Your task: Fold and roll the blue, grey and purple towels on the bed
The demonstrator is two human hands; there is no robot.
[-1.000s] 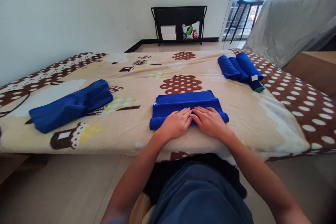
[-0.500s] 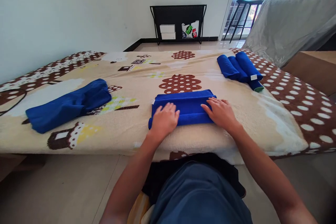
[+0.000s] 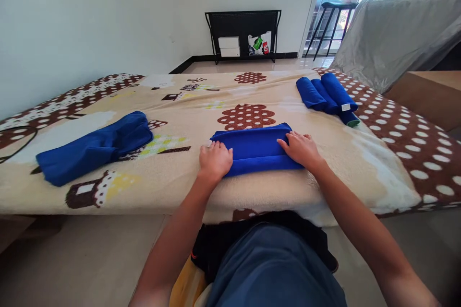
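A folded blue cloth [image 3: 257, 146] lies flat on the bed's near side, its long sides turned inward. My left hand [image 3: 216, 158] is on its left end, fingers curled over the far left corner. At the right end, my right hand [image 3: 300, 147] has its fingers bent around the edge and its thumb on the fabric. Both hands look closed on the cloth, though the fingertips are partly hidden. A loosely folded blue cloth [image 3: 95, 146] rests to the left. Several rolled blue cloths [image 3: 326, 93], one with a white tag, lie together at the far right.
A cream patterned blanket [image 3: 173, 120] with brown dotted borders covers the bed. Beyond it stands a black rack [image 3: 243, 24] with white boxes. A plastic-covered piece of furniture [image 3: 403, 24] and a cardboard box [image 3: 428, 100] are on the right. A dark cable [image 3: 30, 141] loops at left.
My left hand has slid left to the cloth's end, and its fingers have curled. My right hand has shifted slightly and closed more on the right edge. The other cloths stay put.
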